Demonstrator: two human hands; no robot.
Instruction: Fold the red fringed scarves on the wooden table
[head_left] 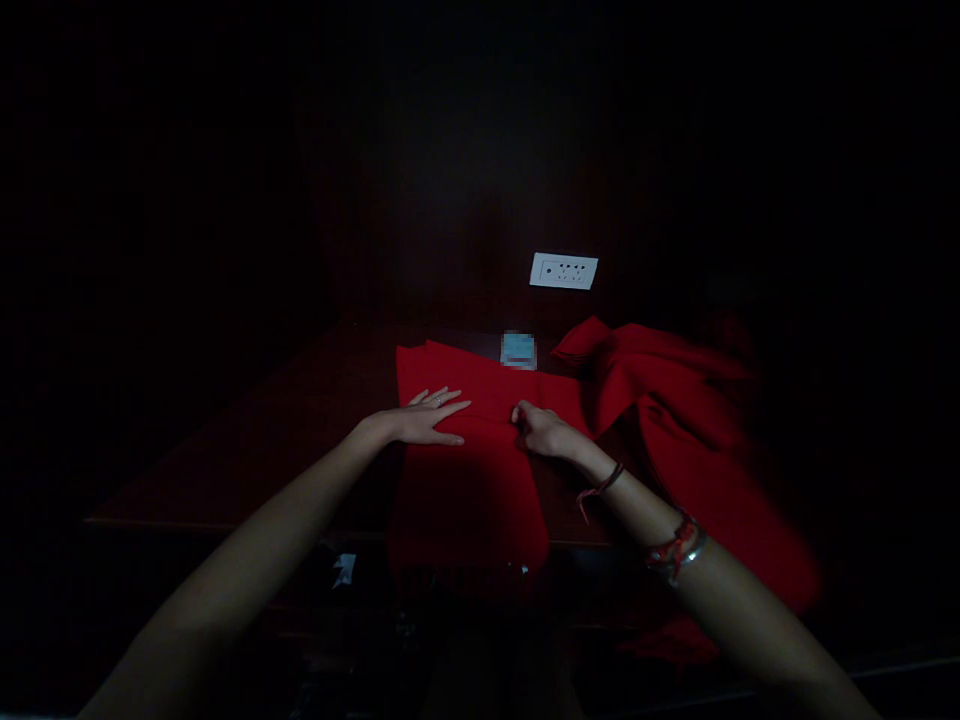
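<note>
A red cloth (469,490) lies on the dark table (247,440) and hangs over its front edge. My left hand (427,418) rests on the cloth's left part, fingers spread, with a ring on one finger. At the cloth's right side, my right hand (541,428) is closed, its fingers pinching the red cloth along a fold. The band of cloth behind my hands runs right, towards a crumpled heap of red fabric (675,390).
A small pale blue item (518,350), blurred, lies just behind the cloth. On the dark back wall is a white socket panel (564,271). The red heap extends over the table's right front. A small white piece (344,570) shows below the front edge.
</note>
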